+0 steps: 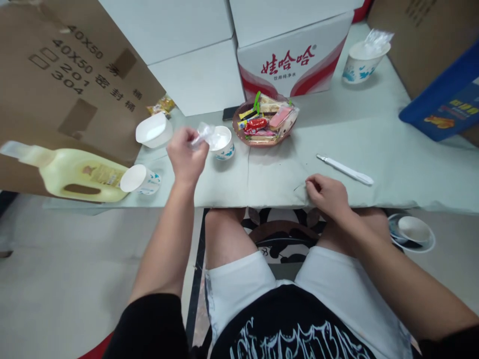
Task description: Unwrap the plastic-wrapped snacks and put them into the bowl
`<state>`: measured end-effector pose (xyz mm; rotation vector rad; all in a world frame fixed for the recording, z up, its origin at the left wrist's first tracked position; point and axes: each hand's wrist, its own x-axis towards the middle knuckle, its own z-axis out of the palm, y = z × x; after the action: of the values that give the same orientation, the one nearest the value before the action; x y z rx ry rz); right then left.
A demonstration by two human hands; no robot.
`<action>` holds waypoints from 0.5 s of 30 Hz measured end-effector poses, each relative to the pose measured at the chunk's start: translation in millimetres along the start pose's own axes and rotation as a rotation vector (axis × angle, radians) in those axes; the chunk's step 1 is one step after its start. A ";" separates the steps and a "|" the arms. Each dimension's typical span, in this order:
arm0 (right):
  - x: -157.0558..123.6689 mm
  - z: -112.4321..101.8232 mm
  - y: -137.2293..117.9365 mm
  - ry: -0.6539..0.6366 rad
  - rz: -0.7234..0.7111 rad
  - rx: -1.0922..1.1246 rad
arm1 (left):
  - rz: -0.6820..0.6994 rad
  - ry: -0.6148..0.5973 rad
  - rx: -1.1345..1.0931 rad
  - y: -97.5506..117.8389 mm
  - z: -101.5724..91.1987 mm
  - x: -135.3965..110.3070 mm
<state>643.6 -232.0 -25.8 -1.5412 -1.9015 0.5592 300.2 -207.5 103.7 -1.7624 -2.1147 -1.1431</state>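
Note:
My left hand (187, 155) is closed on a crumpled clear plastic bag (203, 135) at the rim of a paper cup (224, 148) with blue prints. Some whitish plastic also shows inside that cup. My right hand (328, 194) rests at the table's front edge, fingers pinched on a thin dark wire-like strand (299, 187). Just beyond this hand lies a white-handled craft knife (346, 169). Farther back, a pink basket (262, 143) holds several wrapped snacks.
A yellow detergent jug (78, 172), a second paper cup (140, 179) and a white plastic tub (154, 130) stand left. Cartons (295, 62) line the back. Another cup (361, 65) with plastic and a blue box (443, 97) stand right. A phone-like dark object (229, 114) lies behind.

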 end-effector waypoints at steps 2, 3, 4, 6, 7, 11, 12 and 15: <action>1.3 5.4 2.5 -0.020 0.030 -0.025 | 0.045 -0.053 0.132 -0.2 11.0 29.8; 0.7 6.8 2.9 -0.022 0.044 -0.023 | 0.047 -0.101 0.209 0.1 18.7 40.1; -0.1 7.3 3.0 -0.024 0.054 -0.014 | 0.032 -0.182 0.302 0.4 27.4 47.8; -1.5 6.3 3.0 -0.031 0.063 -0.002 | -0.036 -0.426 0.495 1.5 45.3 57.0; -1.8 5.4 3.0 -0.041 0.059 -0.004 | -0.076 -0.564 0.569 2.2 53.2 59.7; -1.9 3.9 3.3 -0.074 0.032 -0.037 | -0.140 -0.939 0.631 7.2 70.6 67.6; -1.8 4.5 3.6 -0.078 0.026 -0.046 | -0.133 -0.996 0.638 8.8 71.8 69.8; -1.5 7.2 4.4 -0.083 0.005 -0.079 | -0.081 -1.136 0.686 11.9 74.1 76.4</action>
<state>641.9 -232.0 -34.3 -1.5951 -2.0046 0.5643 313.5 -101.3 100.7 -2.1139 -2.5597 0.8000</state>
